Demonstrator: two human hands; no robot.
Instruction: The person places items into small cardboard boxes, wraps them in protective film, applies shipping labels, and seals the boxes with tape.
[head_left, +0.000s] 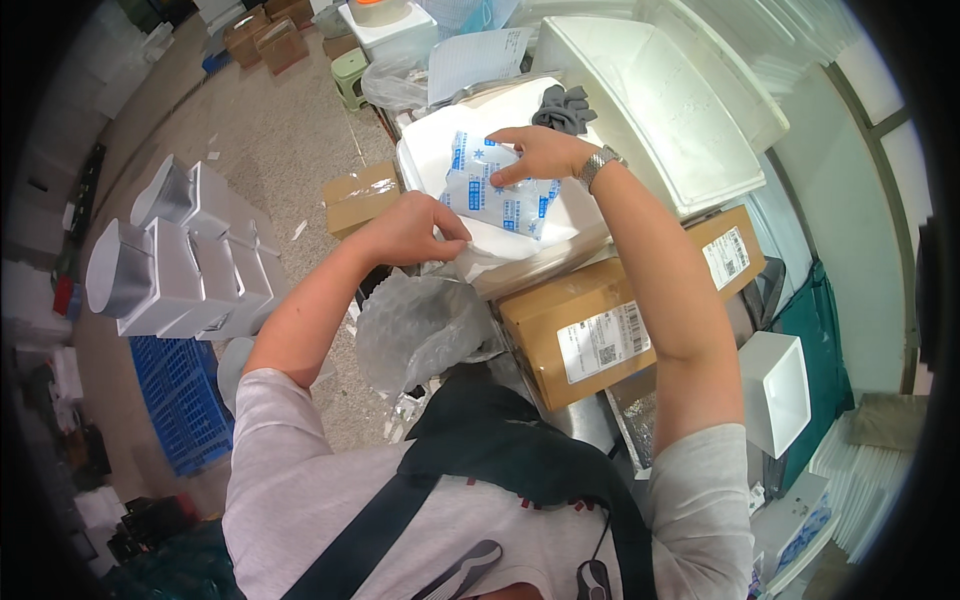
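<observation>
A white ice pack (491, 191) with blue printing lies on a white sheet (480, 244) over a shallow white container. My right hand (544, 156), a metal-banded watch at its wrist, rests over the pack's upper right part. Its thumb and index finger are spread on the pack; the other fingers are hidden, so a grip is not certain. At the near left corner, my left hand (420, 229) pinches the edge of the white sheet between thumb and forefinger. A dark grey glove (562, 110) lies crumpled just beyond my right hand.
Under my right forearm sits a labelled cardboard box (570, 322). Bubble wrap (420, 322) hangs before me. A large white foam bin (660, 112) stands far right. Stacked foam boxes (202, 262) and a blue plastic pallet (180, 405) are at left; a small carton (360, 199) is nearer.
</observation>
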